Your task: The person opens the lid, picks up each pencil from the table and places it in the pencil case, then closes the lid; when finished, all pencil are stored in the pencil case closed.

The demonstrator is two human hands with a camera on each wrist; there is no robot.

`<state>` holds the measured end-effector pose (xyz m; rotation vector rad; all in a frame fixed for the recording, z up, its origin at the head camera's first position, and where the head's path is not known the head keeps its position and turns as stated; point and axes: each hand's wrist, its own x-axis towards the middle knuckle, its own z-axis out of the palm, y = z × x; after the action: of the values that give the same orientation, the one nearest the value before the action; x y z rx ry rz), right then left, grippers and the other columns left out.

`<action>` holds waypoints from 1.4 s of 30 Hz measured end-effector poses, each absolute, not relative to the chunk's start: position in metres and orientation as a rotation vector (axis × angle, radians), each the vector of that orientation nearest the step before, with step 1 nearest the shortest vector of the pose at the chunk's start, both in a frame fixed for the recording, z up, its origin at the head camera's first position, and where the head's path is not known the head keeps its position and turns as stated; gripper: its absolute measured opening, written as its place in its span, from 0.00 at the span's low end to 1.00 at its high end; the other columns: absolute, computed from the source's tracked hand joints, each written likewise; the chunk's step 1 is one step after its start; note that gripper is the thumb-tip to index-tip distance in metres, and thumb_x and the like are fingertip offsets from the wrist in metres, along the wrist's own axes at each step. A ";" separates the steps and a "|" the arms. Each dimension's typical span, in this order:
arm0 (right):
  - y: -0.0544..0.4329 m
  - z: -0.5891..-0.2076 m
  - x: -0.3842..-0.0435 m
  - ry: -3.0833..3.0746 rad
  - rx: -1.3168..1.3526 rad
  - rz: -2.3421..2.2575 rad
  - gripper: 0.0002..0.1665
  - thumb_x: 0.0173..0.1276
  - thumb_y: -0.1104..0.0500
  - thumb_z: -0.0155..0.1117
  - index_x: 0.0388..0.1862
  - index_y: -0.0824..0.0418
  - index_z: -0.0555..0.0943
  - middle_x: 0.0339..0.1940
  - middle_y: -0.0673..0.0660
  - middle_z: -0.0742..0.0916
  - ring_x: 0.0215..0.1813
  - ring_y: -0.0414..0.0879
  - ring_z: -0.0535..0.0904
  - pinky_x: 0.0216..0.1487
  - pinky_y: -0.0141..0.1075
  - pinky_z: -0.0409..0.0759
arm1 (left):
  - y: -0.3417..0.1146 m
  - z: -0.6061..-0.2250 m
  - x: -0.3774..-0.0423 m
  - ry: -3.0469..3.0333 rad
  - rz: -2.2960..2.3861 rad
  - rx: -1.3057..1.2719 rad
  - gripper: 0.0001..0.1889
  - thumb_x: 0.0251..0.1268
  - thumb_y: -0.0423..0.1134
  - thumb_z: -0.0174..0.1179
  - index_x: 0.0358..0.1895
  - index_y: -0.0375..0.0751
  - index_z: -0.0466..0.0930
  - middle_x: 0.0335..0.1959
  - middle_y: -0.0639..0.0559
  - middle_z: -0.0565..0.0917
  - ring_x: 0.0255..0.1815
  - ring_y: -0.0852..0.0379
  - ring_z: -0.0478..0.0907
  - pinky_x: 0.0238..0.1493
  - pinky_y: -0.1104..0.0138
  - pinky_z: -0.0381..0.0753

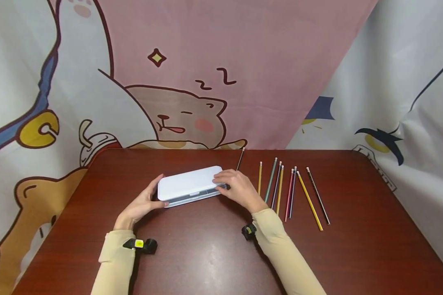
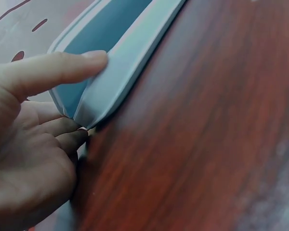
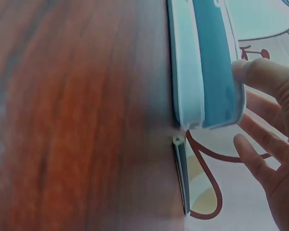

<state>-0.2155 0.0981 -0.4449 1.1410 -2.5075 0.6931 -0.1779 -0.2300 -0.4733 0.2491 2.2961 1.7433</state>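
A white pencil case [image 1: 188, 182] lies on the table, its lid a little raised along the front, with a dark gap showing. My left hand [image 1: 142, 205] grips the case's left end, thumb on the front of the base and fingers round the corner; the left wrist view shows this thumb [image 2: 82, 67] near the base's rim. At the other end, my right hand [image 1: 241, 188] pinches the lid, thumb at its front edge and fingers over the top. In the right wrist view, the lid [image 3: 216, 67] stands tilted away from the base [image 3: 188, 72]. What lies inside is hidden.
Several pencils, among them a yellow pencil [image 1: 310, 200] and a black pencil [image 1: 318, 196], lie spread to the right of my right hand. A dark pencil [image 1: 240, 159] lies behind it near the back edge. A printed cloth [image 1: 262, 73] hangs behind the brown table [image 1: 199, 254].
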 end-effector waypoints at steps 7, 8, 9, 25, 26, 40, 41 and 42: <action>0.104 -0.444 -0.216 -2.543 1.116 0.749 0.11 0.63 0.60 0.70 0.45 0.57 0.87 0.50 0.52 0.86 0.55 0.48 0.79 0.53 0.42 0.77 | -0.231 -0.472 -0.177 2.321 1.701 0.260 0.53 0.53 0.25 0.67 0.78 0.38 0.40 0.78 0.39 0.44 0.77 0.42 0.37 0.70 0.43 0.37; 0.104 -0.444 -0.216 -2.538 1.117 0.748 0.11 0.63 0.60 0.70 0.45 0.57 0.87 0.50 0.52 0.86 0.54 0.47 0.80 0.53 0.42 0.77 | -0.231 -0.472 -0.178 2.325 1.693 0.266 0.53 0.53 0.25 0.66 0.78 0.38 0.40 0.78 0.40 0.43 0.77 0.43 0.36 0.70 0.44 0.37; 0.104 -0.444 -0.216 -2.532 1.117 0.750 0.11 0.64 0.60 0.70 0.45 0.57 0.88 0.50 0.52 0.86 0.53 0.47 0.80 0.52 0.41 0.77 | -0.231 -0.472 -0.178 2.330 1.685 0.274 0.53 0.53 0.25 0.66 0.78 0.38 0.39 0.78 0.40 0.43 0.77 0.43 0.36 0.70 0.44 0.36; 0.092 -0.426 -0.224 -2.370 0.831 0.972 0.08 0.65 0.57 0.68 0.41 0.56 0.89 0.32 0.49 0.89 0.27 0.39 0.76 0.26 0.34 0.71 | -0.236 -0.471 -0.178 2.384 1.659 0.324 0.41 0.62 0.25 0.59 0.74 0.26 0.44 0.76 0.32 0.46 0.76 0.39 0.37 0.70 0.45 0.38; 0.091 -0.426 -0.226 -2.372 0.794 1.010 0.08 0.66 0.57 0.68 0.41 0.57 0.89 0.34 0.50 0.89 0.28 0.39 0.76 0.26 0.34 0.71 | -0.236 -0.470 -0.178 2.385 1.659 0.329 0.42 0.61 0.25 0.60 0.74 0.27 0.45 0.76 0.33 0.46 0.76 0.40 0.37 0.70 0.45 0.38; 0.074 -0.432 -0.265 -2.277 0.420 1.349 0.12 0.69 0.56 0.65 0.42 0.62 0.88 0.38 0.55 0.89 0.38 0.46 0.84 0.38 0.43 0.78 | -0.228 -0.468 -0.176 2.440 1.556 0.265 0.42 0.61 0.29 0.62 0.75 0.35 0.49 0.76 0.33 0.47 0.76 0.38 0.39 0.69 0.42 0.38; 0.074 -0.432 -0.266 -2.279 0.412 1.358 0.12 0.68 0.56 0.65 0.42 0.63 0.88 0.38 0.56 0.89 0.38 0.47 0.84 0.38 0.43 0.78 | -0.227 -0.468 -0.175 2.440 1.555 0.270 0.42 0.61 0.29 0.62 0.75 0.35 0.49 0.76 0.33 0.47 0.76 0.39 0.39 0.69 0.42 0.38; 0.075 -0.431 -0.267 -2.281 0.404 1.370 0.12 0.68 0.56 0.65 0.42 0.63 0.88 0.38 0.56 0.89 0.37 0.47 0.83 0.38 0.43 0.78 | -0.226 -0.468 -0.175 2.439 1.555 0.275 0.41 0.61 0.29 0.62 0.75 0.35 0.49 0.76 0.33 0.47 0.76 0.39 0.39 0.69 0.42 0.38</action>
<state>-0.2673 0.0747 -0.4315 0.4042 -2.2810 1.3695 -0.1752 -0.2264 -0.4683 0.2746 2.4395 1.5547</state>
